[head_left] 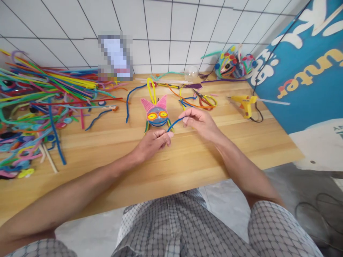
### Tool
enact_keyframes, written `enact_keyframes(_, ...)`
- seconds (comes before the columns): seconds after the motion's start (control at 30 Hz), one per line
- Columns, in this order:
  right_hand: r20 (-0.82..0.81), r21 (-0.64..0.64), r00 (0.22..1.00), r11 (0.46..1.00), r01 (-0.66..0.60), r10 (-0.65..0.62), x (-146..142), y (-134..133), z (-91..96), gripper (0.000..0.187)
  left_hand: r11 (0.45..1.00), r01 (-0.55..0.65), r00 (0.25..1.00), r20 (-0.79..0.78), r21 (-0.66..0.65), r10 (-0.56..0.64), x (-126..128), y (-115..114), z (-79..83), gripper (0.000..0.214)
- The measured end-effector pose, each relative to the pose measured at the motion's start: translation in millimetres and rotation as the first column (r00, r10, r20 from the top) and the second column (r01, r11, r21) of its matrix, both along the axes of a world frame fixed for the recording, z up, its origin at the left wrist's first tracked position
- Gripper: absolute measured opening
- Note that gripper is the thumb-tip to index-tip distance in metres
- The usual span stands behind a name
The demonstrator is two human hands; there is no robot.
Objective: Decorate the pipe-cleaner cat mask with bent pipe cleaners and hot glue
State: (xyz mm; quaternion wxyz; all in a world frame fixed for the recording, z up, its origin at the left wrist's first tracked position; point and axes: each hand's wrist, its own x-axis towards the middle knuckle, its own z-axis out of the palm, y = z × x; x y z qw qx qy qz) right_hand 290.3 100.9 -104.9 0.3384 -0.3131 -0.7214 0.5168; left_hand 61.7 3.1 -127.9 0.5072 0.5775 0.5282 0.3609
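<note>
The table [187,160] is pale, smooth matt wood, strewn with fuzzy pipe cleaners [40,92], beside a yellow plastic glue gun [245,103], glossy white wall tiles [160,32] behind, and a fuzzy blue pipe cleaner [175,124] pinched above checked cloth shorts [166,225].

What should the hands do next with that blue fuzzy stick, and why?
Probably bend the blue pipe cleaner in toward the pink-eared face. The left hand pinches one end just below the face, the right hand pinches the other, and the stick arches loose between them.
</note>
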Motion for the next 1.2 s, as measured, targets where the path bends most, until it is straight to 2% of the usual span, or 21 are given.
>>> enact_keyframes(0.1, 0.035, 0.031, 0.999, 0.999, 0.017, -0.018, -3.9, -5.6, -2.1, 0.021, 0.999, -0.004, 1.000, 0.019, 0.036, 0.003, -0.7, 0.3, -6.0, 0.046)
enact_keyframes(0.27, 0.107, 0.180, 0.994, 0.984, 0.002, -0.021, -9.3, -13.9, -7.8, 0.018, 0.994, 0.029, 0.995, 0.093, 0.101, -0.038, -0.1, 3.2, -7.7, 0.040)
enact_keyframes(0.33, 0.116, 0.183, 0.993, 0.983, -0.008, -0.014, -10.7, -14.8, -9.5, 0.018, 0.994, 0.039, 0.985, 0.161, 0.101, -0.055, 3.2, 5.0, -7.4, 0.040)
enact_keyframes(0.4, 0.109, 0.153, 0.994, 0.988, -0.002, -0.015, -11.6, -14.5, -10.7, 0.017, 0.999, 0.013, 0.957, 0.291, 0.038, -0.023, 8.8, 7.5, -7.1, 0.034)
enact_keyframes(0.47, 0.095, 0.120, 0.995, 0.993, 0.004, -0.015, -12.4, -13.6, -11.6, 0.015, 0.996, -0.020, 0.895, 0.441, -0.090, 0.058, 15.8, 10.6, -6.1, 0.026)
enact_keyframes(0.53, 0.092, 0.102, 0.996, 0.995, -0.008, -0.001, -13.1, -12.4, -12.6, 0.014, 0.979, -0.033, 0.838, 0.528, -0.203, 0.138, 22.5, 13.4, -4.4, 0.022)
enact_keyframes(0.6, 0.102, 0.095, 0.995, 0.995, -0.017, 0.008, -13.4, -11.0, -14.1, 0.015, 0.966, -0.054, 0.833, 0.522, -0.252, 0.183, 27.0, 14.4, -3.1, 0.022)
enact_keyframes(0.7, 0.105, 0.039, 0.994, 0.999, 0.017, -0.021, -12.6, -8.3, -16.4, 0.021, 0.960, -0.108, 0.872, 0.440, -0.258, 0.216, 28.1, 11.2, -4.6, 0.031)
enact_keyframes(0.83, 0.068, -0.095, 0.996, 0.994, 0.061, -0.054, -10.2, -4.8, -16.0, 0.025, 0.974, -0.113, 0.901, 0.392, -0.198, 0.184, 23.5, 1.7, -11.2, 0.051)
enact_keyframes(0.93, 0.057, -0.153, 0.997, 0.987, 0.055, -0.047, -9.3, -4.1, -13.8, 0.024, 0.986, -0.109, 0.924, 0.354, -0.130, 0.148, 20.8, -2.4, -14.1, 0.054)
enact_keyframes(1.07, 0.113, -0.101, 0.993, 0.995, -0.015, 0.027, -10.2, -8.6, -12.5, 0.020, 0.992, -0.121, 0.936, 0.331, -0.024, 0.123, 20.1, -0.9, -15.5, 0.052)
enact_keyframes(1.2, 0.191, 0.007, 0.978, 0.996, -0.090, 0.087, -13.0, -17.0, -11.4, 0.017, 0.996, -0.087, 0.927, 0.365, -0.018, 0.087, 19.9, 1.8, -18.3, 0.055)
